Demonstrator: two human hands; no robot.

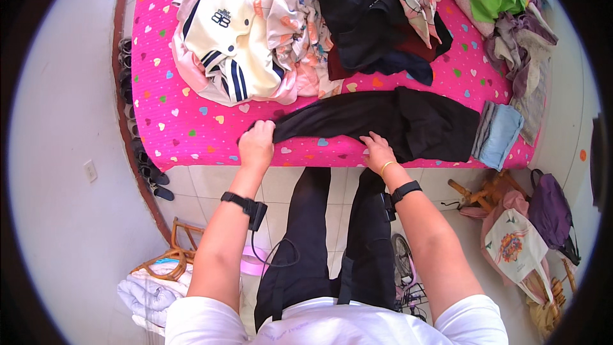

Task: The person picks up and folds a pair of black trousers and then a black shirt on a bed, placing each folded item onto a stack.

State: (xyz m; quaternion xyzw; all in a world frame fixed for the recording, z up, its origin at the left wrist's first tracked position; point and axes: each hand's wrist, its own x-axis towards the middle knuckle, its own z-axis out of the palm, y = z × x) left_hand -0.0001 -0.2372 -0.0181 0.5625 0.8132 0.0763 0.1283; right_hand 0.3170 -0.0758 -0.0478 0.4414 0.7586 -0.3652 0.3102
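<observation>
The black garment (357, 114) is matt cloth, the floor tiles (212, 184) smooth.

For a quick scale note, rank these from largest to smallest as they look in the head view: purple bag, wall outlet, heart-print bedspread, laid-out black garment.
1. Heart-print bedspread
2. Laid-out black garment
3. Purple bag
4. Wall outlet

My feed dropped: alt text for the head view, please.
The person's left hand grips the narrow end of a black garment laid across a pink heart-patterned cover; their right hand touches the garment's near edge. Heaped clothes lie beyond.
</observation>
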